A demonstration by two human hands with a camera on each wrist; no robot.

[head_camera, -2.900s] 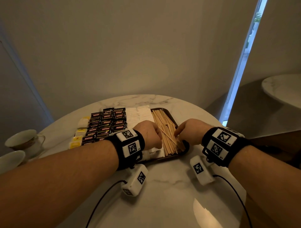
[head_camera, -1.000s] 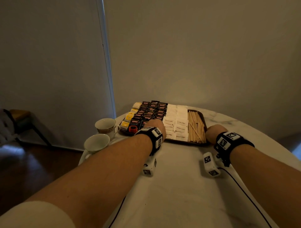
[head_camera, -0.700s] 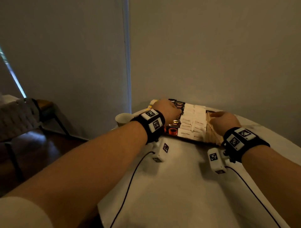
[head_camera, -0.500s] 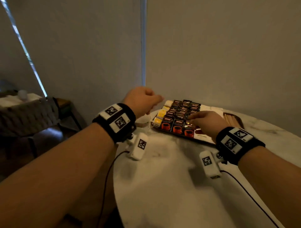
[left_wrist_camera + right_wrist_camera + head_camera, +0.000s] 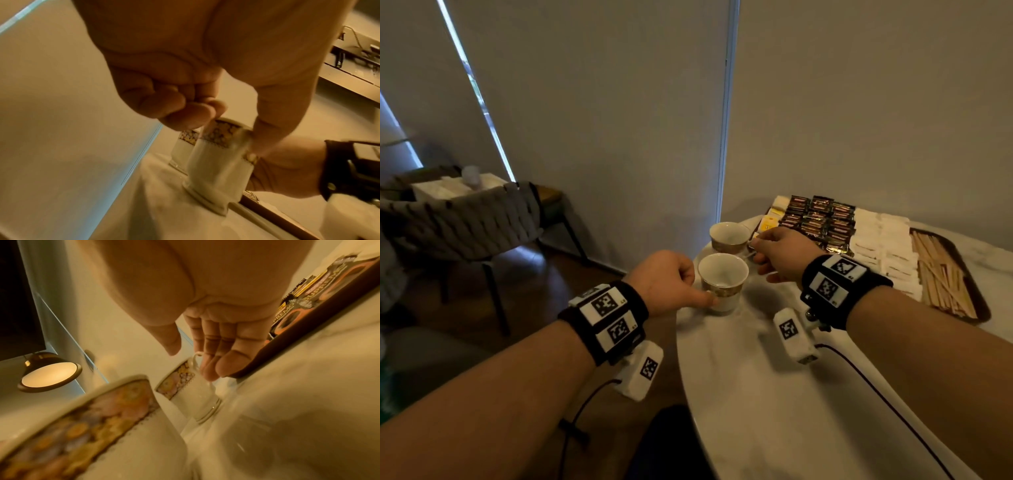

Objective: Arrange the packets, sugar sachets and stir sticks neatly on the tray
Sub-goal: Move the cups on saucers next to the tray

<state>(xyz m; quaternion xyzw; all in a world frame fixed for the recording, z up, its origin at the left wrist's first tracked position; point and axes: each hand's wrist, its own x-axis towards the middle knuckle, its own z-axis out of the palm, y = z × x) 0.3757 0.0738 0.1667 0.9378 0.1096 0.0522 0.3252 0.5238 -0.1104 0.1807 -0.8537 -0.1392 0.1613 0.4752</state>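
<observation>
Tray [image 5: 977,274] looks arranged; left hand [image 5: 666,282] pinches near gold-banded white cup [image 5: 723,284], right hand's [image 5: 782,255] loosely extended fingers touch far cup's [image 5: 729,237] handle; next, reposition cups.

The left hand [image 5: 666,282] pinches the near cup [image 5: 722,282] on the table [image 5: 774,411]; the right hand [image 5: 782,255] reaches the far cup [image 5: 729,237], left of the tray [image 5: 977,301].

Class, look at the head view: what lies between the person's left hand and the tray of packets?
Two white cups: the near cup, which the left hand grips, and the far cup beside the tray. The right hand reaches in there too.
</observation>
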